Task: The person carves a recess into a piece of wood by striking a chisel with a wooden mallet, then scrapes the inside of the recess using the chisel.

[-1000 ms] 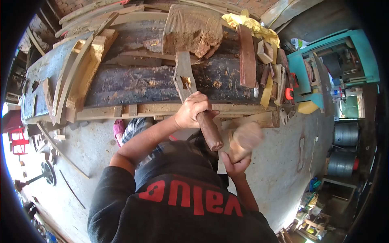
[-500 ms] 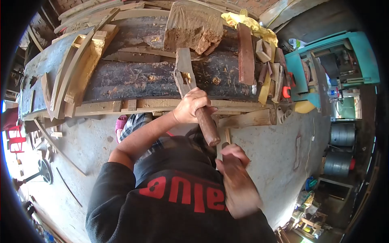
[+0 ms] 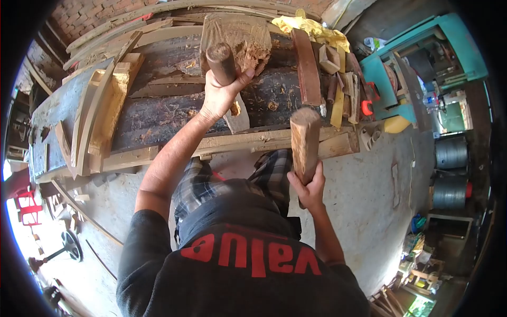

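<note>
My left hand [image 3: 221, 98] is wrapped round the wooden handle of a chisel [image 3: 221, 61], its end facing up; the blade is hidden behind the hand. Under that hand lies a narrow piece of wood [image 3: 238, 123] with a hole cut into it, partly covered by the fingers. My right hand [image 3: 311, 187] grips the lower end of a thick wooden mallet [image 3: 305, 140], raised upright right of the chisel and apart from it. A thick, rough-ended wood block [image 3: 226, 30] sits just behind the chisel on the dark log bench [image 3: 169, 113].
Long offcuts [image 3: 113, 100] lie across the bench's left end. To the right are a reddish board [image 3: 306, 68], small wood scraps, a red-orange tape measure [image 3: 366, 108] and a yellow bag [image 3: 311, 27]. A teal machine [image 3: 393, 95] stands beyond, near metal drums [image 3: 450, 153].
My left hand has moved away from my body, and the chisel handle has swung from pointing towards me to pointing up. My right hand has risen from beside my body with the mallet.
</note>
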{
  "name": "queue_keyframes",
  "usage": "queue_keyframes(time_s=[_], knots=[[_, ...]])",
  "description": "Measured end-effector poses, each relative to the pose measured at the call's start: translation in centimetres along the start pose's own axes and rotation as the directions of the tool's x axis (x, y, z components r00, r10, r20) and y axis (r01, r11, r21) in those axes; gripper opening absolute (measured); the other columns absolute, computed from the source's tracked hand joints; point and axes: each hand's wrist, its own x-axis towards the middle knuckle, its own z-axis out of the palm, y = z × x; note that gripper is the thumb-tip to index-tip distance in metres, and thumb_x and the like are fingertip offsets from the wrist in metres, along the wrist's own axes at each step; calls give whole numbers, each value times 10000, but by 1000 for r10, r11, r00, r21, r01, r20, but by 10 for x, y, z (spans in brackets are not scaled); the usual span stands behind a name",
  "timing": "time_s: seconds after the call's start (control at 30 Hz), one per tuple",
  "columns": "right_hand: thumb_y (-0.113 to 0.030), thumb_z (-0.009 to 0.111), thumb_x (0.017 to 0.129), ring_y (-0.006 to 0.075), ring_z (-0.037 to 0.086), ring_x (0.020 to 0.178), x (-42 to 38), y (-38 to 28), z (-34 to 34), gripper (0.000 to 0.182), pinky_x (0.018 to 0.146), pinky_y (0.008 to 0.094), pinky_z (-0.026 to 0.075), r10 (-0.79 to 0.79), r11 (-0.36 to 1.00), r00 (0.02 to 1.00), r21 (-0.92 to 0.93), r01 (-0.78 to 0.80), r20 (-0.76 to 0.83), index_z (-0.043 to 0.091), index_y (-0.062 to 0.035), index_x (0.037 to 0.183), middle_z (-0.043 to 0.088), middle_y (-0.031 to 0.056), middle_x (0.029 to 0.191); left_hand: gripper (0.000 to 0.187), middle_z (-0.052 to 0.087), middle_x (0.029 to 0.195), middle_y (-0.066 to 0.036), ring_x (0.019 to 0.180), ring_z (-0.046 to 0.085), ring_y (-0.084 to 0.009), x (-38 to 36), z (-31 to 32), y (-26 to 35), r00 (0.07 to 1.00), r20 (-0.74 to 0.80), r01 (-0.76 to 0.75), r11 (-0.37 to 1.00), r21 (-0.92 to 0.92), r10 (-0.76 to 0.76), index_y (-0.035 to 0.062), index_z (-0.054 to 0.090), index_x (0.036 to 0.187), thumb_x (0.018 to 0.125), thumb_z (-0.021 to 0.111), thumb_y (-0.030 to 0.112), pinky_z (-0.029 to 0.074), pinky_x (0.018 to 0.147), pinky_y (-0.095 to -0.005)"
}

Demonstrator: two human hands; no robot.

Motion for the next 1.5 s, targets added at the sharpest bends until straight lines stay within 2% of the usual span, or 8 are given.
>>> queue_keyframes(time_s=[0.4, 0.53, 0.7, 0.77, 0.9, 0.97, 1.07, 1.5], knots=[[-255, 759, 815, 224, 536, 1052, 141, -148, -13, 723, 923, 360, 435, -554, 825, 832, 148, 545, 27, 351, 42, 1334, 534, 155, 1184, 267, 550, 645, 28, 602, 486, -70, 21, 21, -15, 990, 54, 131, 991, 40, -133, 76, 556, 696, 813, 753, 214, 424, 580, -259], [-397, 728, 827, 125, 597, 660, 164, -146, -28, 989, 453, 217, 467, 153, 976, 862, -212, -55, 483, 157, 127, 1442, 490, 281, 1280, 156, 531, 589, 9, 550, 478, -90, 43, 7, -27, 987, -44, 152, 985, -78, -156, 82, 595, 719, 806, 692, 168, 395, 534, -259], [-355, 723, 841, 96, 594, 688, 158, -178, -30, 774, 484, 204, 481, -282, 953, 924, 191, 237, 259, 336, 52, 1372, 598, 144, 1059, 218, 506, 573, 15, 532, 451, -88, 50, -8, -39, 985, 7, 167, 935, -314, -174, 87, 534, 684, 797, 707, 155, 377, 534, -265], [-360, 725, 841, 229, 596, 1039, 162, -158, -11, 748, 852, 363, 524, -448, 894, 878, 53, 446, 168, 358, 45, 1352, 523, 229, 1250, 199, 512, 586, 22, 551, 470, -85, 40, 2, -23, 982, -66, 166, 978, -124, -175, 92, 543, 689, 794, 701, 153, 391, 549, -252], [-385, 737, 826, 320, 577, 1125, 142, -149, -16, 922, 955, 361, 459, 195, 973, 853, -202, -108, 484, 247, 140, 1405, 530, 304, 1250, 161, 553, 659, 19, 592, 504, -75, 19, -1, -28, 996, -5, 84, 996, -36, -84, 74, 546, 712, 795, 679, 113, 439, 573, -260], [-352, 747, 826, 225, 644, 844, 132, -111, -14, 866, 773, 326, 525, -69, 977, 918, -157, 141, 389, 291, 125, 1386, 600, 233, 1132, 182, 542, 678, 25, 628, 503, -76, 10, -2, -27, 997, -22, 71, 995, -69, -73, 79, 534, 745, 805, 706, 81, 439, 598, -255], [-298, 757, 822, 153, 604, 775, 114, -84, -11, 747, 709, 303, 524, 30, 1000, 941, -16, -27, 338, 371, 84, 1336, 605, 153, 1067, 252, 503, 721, 31, 686, 464, -74, 0, -3, -25, 996, 72, 52, 999, -14, -51, 90, 521, 770, 821, 765, 128, 421, 652, -249], [-302, 766, 789, 252, 649, 982, 28, -5, -14, 620, 841, 348, 496, 99, 988, 995, 113, -101, 24, 494, 59, 1213, 656, 198, 1038, 236, 572, 708, -23, 651, 513, -120, -23, 10, -43, 977, 45, -202, 975, -95, 207, 78, 513, 796, 854, 725, 167, 456, 656, -294]])
